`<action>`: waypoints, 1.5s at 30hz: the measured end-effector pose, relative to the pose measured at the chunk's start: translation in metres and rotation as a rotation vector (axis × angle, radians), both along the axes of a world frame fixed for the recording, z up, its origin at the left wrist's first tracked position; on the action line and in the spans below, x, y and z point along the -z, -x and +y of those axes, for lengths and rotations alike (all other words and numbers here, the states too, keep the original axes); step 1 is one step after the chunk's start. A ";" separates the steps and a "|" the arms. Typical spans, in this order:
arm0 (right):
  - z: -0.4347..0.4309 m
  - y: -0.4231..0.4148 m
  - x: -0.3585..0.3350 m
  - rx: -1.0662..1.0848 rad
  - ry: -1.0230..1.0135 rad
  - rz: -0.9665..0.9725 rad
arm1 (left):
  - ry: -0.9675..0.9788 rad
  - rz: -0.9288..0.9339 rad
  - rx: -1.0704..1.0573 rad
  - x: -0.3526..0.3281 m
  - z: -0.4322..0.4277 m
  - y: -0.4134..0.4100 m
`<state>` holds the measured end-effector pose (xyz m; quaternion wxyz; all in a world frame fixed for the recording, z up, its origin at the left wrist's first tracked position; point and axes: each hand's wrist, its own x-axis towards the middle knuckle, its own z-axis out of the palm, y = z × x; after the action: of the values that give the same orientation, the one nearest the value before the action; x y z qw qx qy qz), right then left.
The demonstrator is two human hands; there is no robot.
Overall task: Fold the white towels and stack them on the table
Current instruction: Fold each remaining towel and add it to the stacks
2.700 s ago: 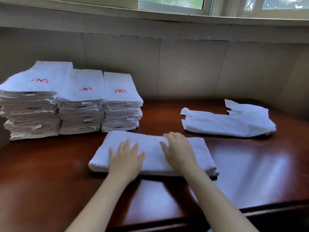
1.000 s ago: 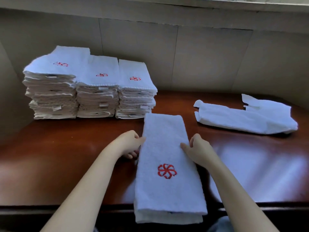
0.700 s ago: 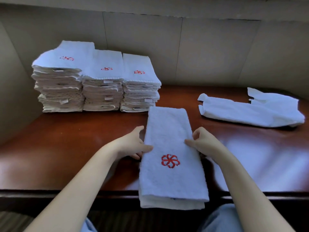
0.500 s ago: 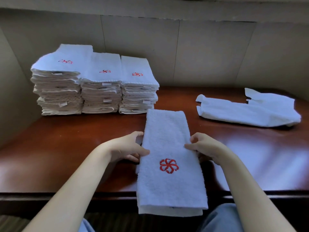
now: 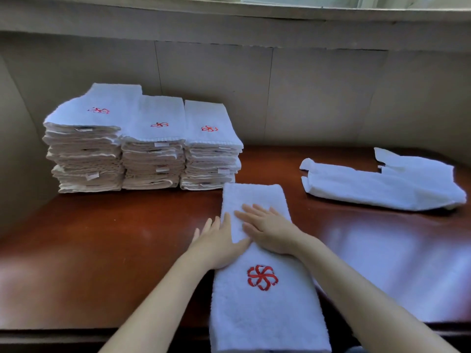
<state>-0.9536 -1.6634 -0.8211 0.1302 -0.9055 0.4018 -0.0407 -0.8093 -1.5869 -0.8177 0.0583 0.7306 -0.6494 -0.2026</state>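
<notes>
The long folded white terry towel with a red flower emblem (image 5: pixel 265 301), pinched at its edges half a second ago, lies just in front of the three stacks of folded white towels (image 5: pixel 153 149). The left hand (image 5: pixel 216 243) and right hand (image 5: pixel 267 230) now press flat on it, fingers straight, gripping nothing; this is probably smoothing before the next fold.

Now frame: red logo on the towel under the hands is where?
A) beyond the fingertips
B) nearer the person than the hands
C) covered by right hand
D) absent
B: the red logo lies uncovered on the towel, person-side of the left hand and right hand.
</notes>
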 end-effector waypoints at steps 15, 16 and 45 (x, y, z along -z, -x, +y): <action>-0.098 -0.016 0.003 0.595 0.078 0.005 | 0.027 0.552 -0.221 -0.025 -0.013 -0.019; -0.095 -0.013 0.004 0.678 0.097 -0.040 | 0.059 0.502 -0.254 -0.025 -0.017 -0.022; -0.028 0.009 -0.065 0.455 -0.435 -1.354 | 0.095 1.000 -0.047 -0.059 0.040 -0.076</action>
<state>-0.9631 -1.6918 -0.7559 0.5137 -0.5305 0.4102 -0.5351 -0.7337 -1.5466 -0.7584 0.4000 0.5551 -0.5339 -0.4969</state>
